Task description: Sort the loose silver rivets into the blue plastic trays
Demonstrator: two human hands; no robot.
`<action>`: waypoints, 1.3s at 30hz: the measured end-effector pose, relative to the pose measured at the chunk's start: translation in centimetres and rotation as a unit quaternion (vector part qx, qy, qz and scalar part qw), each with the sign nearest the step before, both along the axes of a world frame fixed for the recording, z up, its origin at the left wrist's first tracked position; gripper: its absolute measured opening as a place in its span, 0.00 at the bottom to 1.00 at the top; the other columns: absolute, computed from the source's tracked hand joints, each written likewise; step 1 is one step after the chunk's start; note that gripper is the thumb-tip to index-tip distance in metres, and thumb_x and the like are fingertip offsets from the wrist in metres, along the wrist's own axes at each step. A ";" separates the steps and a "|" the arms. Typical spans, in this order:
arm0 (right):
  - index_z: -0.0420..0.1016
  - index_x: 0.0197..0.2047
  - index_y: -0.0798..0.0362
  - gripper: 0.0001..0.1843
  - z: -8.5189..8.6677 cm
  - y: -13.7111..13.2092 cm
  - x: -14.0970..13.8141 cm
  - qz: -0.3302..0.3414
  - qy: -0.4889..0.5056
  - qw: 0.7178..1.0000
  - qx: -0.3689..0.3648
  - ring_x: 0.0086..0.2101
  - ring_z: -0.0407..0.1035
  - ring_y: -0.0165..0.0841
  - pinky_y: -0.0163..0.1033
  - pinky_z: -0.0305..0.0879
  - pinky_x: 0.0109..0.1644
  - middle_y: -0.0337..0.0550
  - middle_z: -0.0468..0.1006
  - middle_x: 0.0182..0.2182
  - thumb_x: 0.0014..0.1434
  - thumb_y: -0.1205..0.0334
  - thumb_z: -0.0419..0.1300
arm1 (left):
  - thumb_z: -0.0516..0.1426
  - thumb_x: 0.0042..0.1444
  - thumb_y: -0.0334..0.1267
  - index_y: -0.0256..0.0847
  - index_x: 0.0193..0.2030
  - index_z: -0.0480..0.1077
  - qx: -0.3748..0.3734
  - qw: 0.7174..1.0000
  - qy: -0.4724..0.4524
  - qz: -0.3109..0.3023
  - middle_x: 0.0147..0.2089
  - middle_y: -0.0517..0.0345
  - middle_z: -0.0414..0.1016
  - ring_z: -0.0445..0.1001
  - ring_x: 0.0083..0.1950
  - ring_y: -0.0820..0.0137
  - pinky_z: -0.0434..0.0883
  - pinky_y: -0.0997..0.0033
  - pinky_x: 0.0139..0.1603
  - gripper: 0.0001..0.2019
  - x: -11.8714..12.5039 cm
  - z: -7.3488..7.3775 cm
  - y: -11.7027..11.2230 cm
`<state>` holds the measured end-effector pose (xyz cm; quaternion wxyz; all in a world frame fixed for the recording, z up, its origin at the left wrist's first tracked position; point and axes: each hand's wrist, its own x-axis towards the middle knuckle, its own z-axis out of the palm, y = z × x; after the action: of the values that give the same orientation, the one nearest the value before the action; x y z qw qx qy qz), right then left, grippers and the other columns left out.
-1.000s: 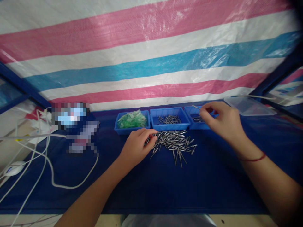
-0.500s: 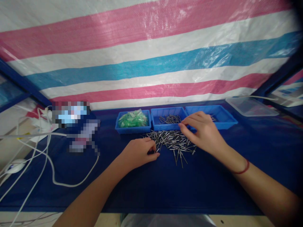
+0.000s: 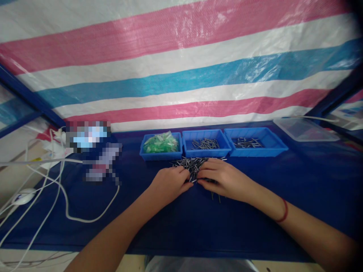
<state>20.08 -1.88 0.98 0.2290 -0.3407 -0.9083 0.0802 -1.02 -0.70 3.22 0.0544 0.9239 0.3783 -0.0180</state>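
Metal pins (image 3: 193, 164), thin, grey, heaped: my left hand (image 3: 171, 184) and right hand (image 3: 224, 177), both bare, are touching them. Blue rectangular plastic bins (image 3: 258, 152), three: standing behind, one holding green plastic packets (image 3: 161, 143), two holding pins.

Striped tarp (image 3: 181, 85) behind, tangled white cables (image 3: 88, 221), clear plastic piece (image 3: 307, 130)

Trays (image 3: 206, 153) are blue; the sheet (image 3: 181, 81), striped pink, white and blue; pins (image 3: 194, 164), perhaps silver-grey.

The pins (image 3: 193, 164) look shiny metal, the bins (image 3: 208, 153) smooth plastic, the striped sheet (image 3: 181, 80) glossy plastic.
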 end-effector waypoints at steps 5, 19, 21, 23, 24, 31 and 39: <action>0.76 0.42 0.52 0.09 -0.9 0.0 -0.5 0.033 -0.013 0.999 -0.014 0.37 0.67 0.35 0.41 0.63 0.43 0.45 0.74 0.36 0.62 0.62 0.55 | 0.57 0.58 0.46 0.40 0.36 0.70 -0.043 0.999 0.008 0.024 0.35 0.56 0.74 0.75 0.35 0.64 0.68 0.70 0.34 0.11 -0.4 0.7 -0.3; 0.71 0.32 0.53 0.04 -0.1 0.3 -0.1 -0.067 0.186 0.973 -0.121 0.29 0.65 0.31 0.37 0.61 0.32 0.41 0.71 0.29 0.57 0.67 0.56 | 0.57 0.57 0.47 0.41 0.43 0.71 -0.116 0.943 -0.288 0.121 0.34 0.61 0.74 0.71 0.33 0.71 0.65 0.74 0.34 0.13 -0.4 -0.3 0.7; 0.72 0.32 0.53 0.05 0.0 0.3 -0.1 -0.083 0.235 0.953 -0.172 0.26 0.63 0.29 0.36 0.59 0.28 0.40 0.70 0.28 0.58 0.63 0.56 | 0.55 0.59 0.46 0.39 0.41 0.71 -0.185 0.901 -0.372 0.127 0.34 0.60 0.74 0.71 0.32 0.73 0.66 0.75 0.34 0.12 0.1 -0.8 0.7; 0.72 0.32 0.53 0.07 -0.1 0.1 -0.3 -0.092 0.274 0.933 -0.215 0.25 0.61 0.28 0.36 0.58 0.27 0.39 0.68 0.28 0.58 0.60 0.57 | 0.55 0.59 0.44 0.38 0.41 0.72 -0.214 0.860 -0.440 0.143 0.34 0.59 0.74 0.71 0.33 0.73 0.66 0.76 0.34 0.12 0.8 -1.3 0.4; 0.72 0.32 0.53 0.07 -0.1 0.0 -0.4 -0.094 0.288 0.924 -0.232 0.25 0.61 0.28 0.36 0.58 0.27 0.38 0.68 0.27 0.58 0.59 0.57 | 0.55 0.58 0.44 0.38 0.41 0.72 -0.220 0.846 -0.462 0.152 0.34 0.58 0.74 0.70 0.33 0.73 0.66 0.76 0.34 0.12 1.0 -1.4 0.3; 0.70 0.32 0.52 0.11 -0.3 -0.2 -0.8 -0.087 0.314 0.899 -0.294 0.25 0.60 0.28 0.34 0.57 0.27 0.36 0.66 0.24 0.59 0.53 0.56 | 0.57 0.57 0.44 0.38 0.40 0.72 -0.223 0.821 -0.493 0.182 0.32 0.59 0.74 0.67 0.27 0.76 0.65 0.78 0.28 0.12 1.5 -1.5 -0.3; 0.75 0.34 0.52 0.13 0.2 -0.1 -0.6 -0.061 0.303 0.909 -0.281 0.28 0.63 0.30 0.35 0.60 0.29 0.41 0.71 0.30 0.57 0.50 0.59 | 0.57 0.57 0.44 0.39 0.40 0.73 -0.189 0.838 -0.481 0.173 0.32 0.59 0.75 0.67 0.28 0.75 0.64 0.77 0.28 0.11 1.4 -1.5 -0.3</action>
<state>19.48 -1.97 1.16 0.3922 -0.4051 -0.7129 0.4169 0.42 -1.04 1.75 0.4054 0.7074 0.4474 0.3674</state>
